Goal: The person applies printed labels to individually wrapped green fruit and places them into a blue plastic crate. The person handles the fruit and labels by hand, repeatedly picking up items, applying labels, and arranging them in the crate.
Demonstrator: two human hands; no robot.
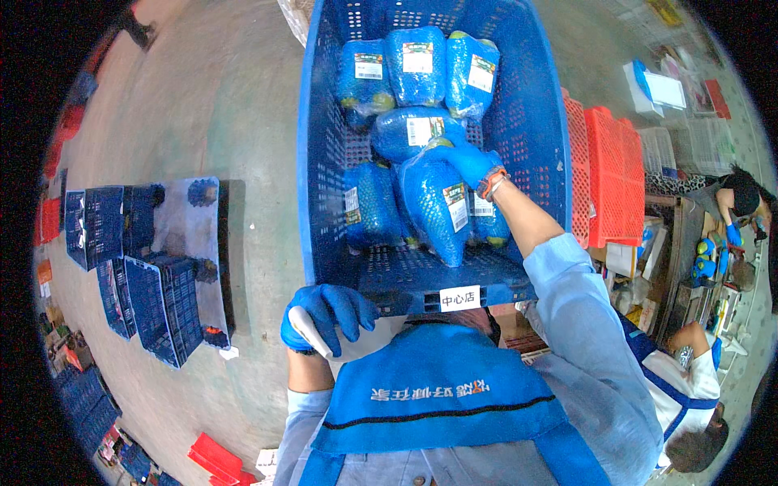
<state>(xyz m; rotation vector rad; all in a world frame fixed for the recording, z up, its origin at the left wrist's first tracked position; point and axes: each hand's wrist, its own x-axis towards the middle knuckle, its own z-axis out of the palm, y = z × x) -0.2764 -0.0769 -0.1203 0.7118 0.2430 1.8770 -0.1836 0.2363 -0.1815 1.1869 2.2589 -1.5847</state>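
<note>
A deep blue perforated plastic crate [558, 182] stands before me, holding several packs of produce wrapped in blue foam netting and clear film, each with a label. My right hand [471, 161], in a blue glove, reaches in and grips the top end of one netted pack [433, 197], which lies slanted over its neighbours. Another netted pack [401, 130] lies crosswise just beyond it, and three stand in a row at the far end. My left hand [331, 319], also gloved, is at the crate's near left corner and holds white paper [371, 343].
Red plastic crates [617, 176] stand to the right. Blue crates [164, 304] are on the floor at left, beside an upturned-looking platform with wheels [209, 243]. Two people work at the right, one [681, 389] close by and another [738, 197] beside a cluttered bench.
</note>
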